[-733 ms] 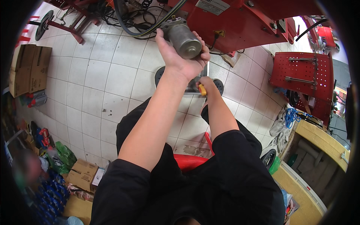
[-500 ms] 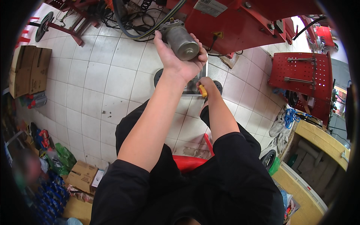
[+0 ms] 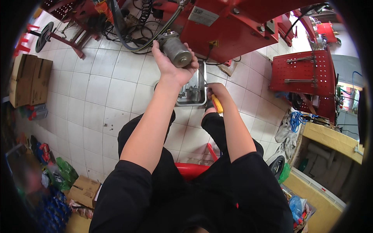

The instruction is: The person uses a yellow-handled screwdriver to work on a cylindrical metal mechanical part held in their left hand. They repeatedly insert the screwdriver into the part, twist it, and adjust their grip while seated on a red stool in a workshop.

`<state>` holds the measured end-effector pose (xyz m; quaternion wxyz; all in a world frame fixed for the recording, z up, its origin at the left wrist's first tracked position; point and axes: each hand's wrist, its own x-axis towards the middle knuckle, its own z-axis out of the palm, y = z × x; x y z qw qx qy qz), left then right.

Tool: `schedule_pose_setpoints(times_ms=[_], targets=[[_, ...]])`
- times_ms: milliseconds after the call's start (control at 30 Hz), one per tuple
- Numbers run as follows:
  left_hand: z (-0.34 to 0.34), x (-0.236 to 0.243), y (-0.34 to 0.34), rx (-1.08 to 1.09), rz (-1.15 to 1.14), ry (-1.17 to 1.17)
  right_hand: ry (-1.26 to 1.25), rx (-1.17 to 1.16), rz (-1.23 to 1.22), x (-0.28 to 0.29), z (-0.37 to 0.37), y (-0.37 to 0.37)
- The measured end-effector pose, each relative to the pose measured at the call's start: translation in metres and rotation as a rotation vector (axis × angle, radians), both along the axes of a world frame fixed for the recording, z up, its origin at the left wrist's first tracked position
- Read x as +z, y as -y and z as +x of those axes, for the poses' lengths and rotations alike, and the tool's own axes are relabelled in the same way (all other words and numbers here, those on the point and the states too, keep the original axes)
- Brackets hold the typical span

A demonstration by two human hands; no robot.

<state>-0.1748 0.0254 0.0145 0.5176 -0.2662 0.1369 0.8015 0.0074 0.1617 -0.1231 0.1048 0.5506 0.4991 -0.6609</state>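
Observation:
My left hand (image 3: 171, 72) is raised palm up, its fingers curled round a grey, cylindrical metal motor (image 3: 176, 51). The motor's rounded end tilts toward me, and its far end lies next to a hose and the red machine. In my right hand (image 3: 218, 90) is a screwdriver with a yellow and red handle (image 3: 218, 105). Its thin shaft points away from me, past the tray's right side; its tip is hard to make out. Below both hands, a metal tray (image 3: 191, 104) on the floor holds several small metal parts. My left hand and wrist cover part of it.
A large red machine (image 3: 225, 35) with a black hose (image 3: 120, 33) stands ahead. To the right is a red perforated tool panel (image 3: 303, 73) with wrenches. Cardboard boxes (image 3: 31, 79) are at the left. A red stool (image 3: 190, 171) shows between my legs.
The view has shifted, showing more of the tray. My right hand has drawn back a little toward me, and more of the screwdriver handle shows. My left hand still holds the motor.

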Motion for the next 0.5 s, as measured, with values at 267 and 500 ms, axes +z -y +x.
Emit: schedule_pose_setpoints(times_ms=[267,500], targets=[[0.015,-0.022,-0.01,-0.011,-0.111,-0.105,-0.213,-0.014,0.11,0.185,0.028,0.034],[0.04,-0.017,-0.016,-0.07,0.017,-0.114,-0.306,-0.062,0.076,0.263,0.061,0.077]])
